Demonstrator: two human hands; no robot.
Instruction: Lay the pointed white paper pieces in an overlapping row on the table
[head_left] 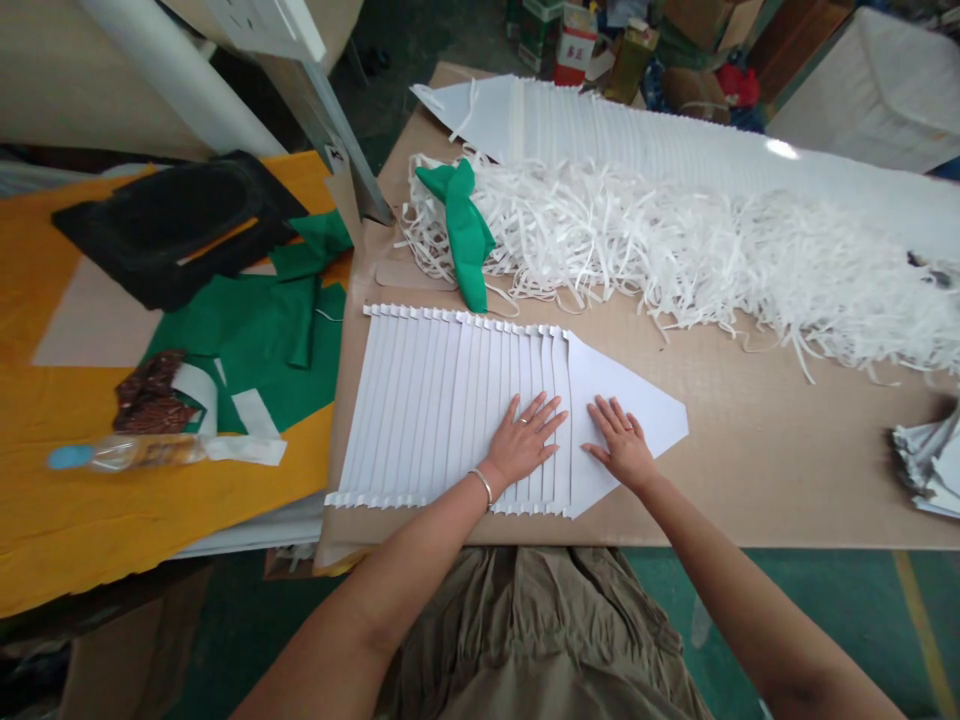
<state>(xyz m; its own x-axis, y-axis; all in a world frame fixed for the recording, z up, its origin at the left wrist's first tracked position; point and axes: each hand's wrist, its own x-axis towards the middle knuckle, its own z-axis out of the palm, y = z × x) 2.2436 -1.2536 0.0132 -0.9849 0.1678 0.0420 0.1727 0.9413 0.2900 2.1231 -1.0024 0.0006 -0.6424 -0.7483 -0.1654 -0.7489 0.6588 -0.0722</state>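
Note:
A row of overlapping white paper pieces (420,400) lies flat on the brown tabletop, with small folded tabs along its upper and lower edges. At its right end the top sheet (645,400) tapers to a blunt point. My left hand (525,440) rests on the overlapped strips with its fingers spread, a ring and a bracelet on it. On the tapered sheet, close to its straight left edge, lies my right hand (621,440), palm down and fingers stretched out. Neither hand grips anything.
A long heap of white paper strips (637,240) lies behind, with a green cloth piece (466,235) on its left end. Beyond it stretches a long row of stacked white sheets (675,150). A metal post (337,140) rises at the table's left edge, beside orange cloth (45,500) and a bottle (127,453).

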